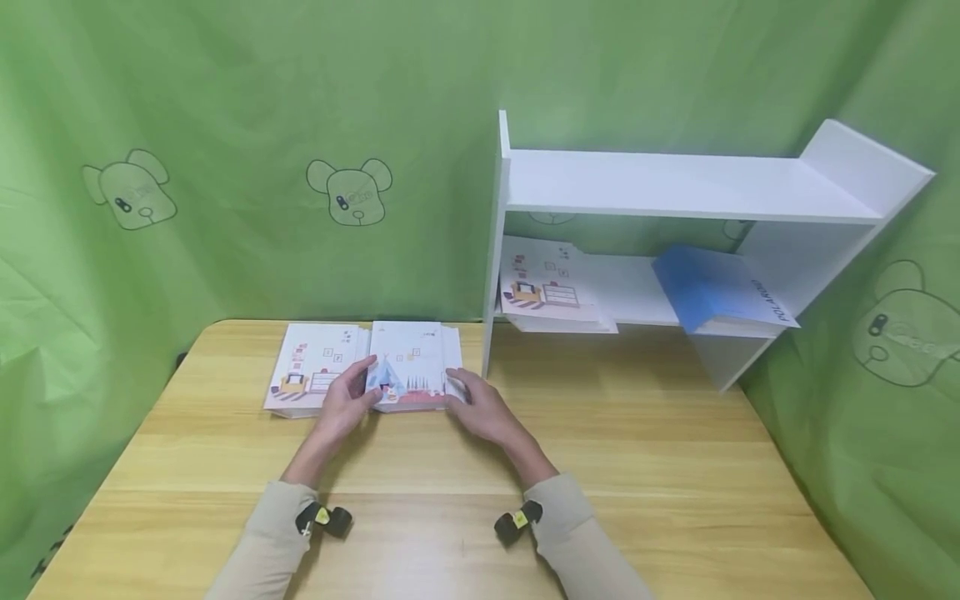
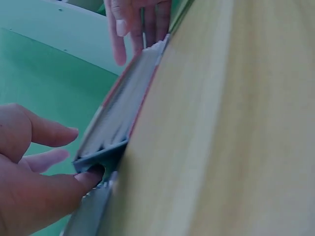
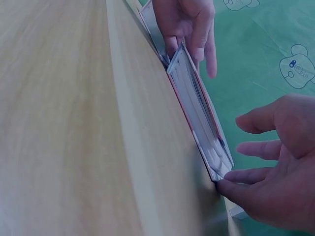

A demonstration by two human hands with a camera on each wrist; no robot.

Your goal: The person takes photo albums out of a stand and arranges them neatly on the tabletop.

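Note:
A thick hardcover book (image 1: pixel 407 367) with a tent drawn on its pale cover lies on the wooden table between both hands. At its left side, my left hand (image 1: pixel 347 400) has its fingers spread along the spine. The left wrist view shows the thumb (image 2: pixel 88 178) at the spine's end, with the forefinger extended above. Along the page side rests my right hand (image 1: pixel 483 408), fingers loosely bent. Its fingertips (image 3: pixel 227 186) meet the book's lower corner in the right wrist view. Just left lies a second book (image 1: pixel 311 362), its cover showing an armchair and drawers.
A white two-tier shelf (image 1: pixel 652 183) stands at the back right. Its lower board carries a pale illustrated book (image 1: pixel 547 279) at the left and a blue-and-white book (image 1: pixel 720 287) at the right. Green curtain (image 1: pixel 247 108) hangs behind the table (image 1: pixel 420 517).

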